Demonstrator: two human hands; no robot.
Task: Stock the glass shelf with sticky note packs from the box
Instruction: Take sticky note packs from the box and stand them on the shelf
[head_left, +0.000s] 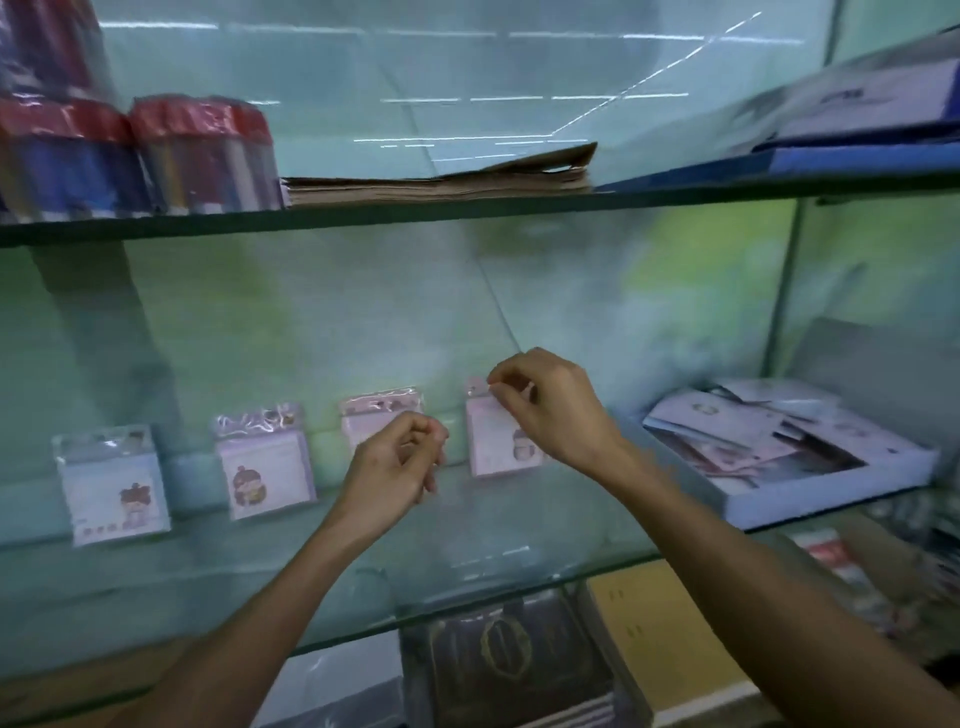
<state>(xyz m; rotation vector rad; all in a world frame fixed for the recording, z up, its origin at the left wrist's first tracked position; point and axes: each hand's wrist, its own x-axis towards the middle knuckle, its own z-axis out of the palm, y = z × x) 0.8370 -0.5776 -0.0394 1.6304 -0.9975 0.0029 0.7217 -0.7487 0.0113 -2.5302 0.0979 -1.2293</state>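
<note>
Sticky note packs (265, 462) upright along glass shelf (467, 587), clear-wrapped, cartoon prints.

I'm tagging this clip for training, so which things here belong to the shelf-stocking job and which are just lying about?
Part of the job:
four sticky note packs standing on the glass shelf
right hand pinching the rightmost pack
left hand
white box

Lying about:
marker packs
brown paper stack
notebooks below
</note>
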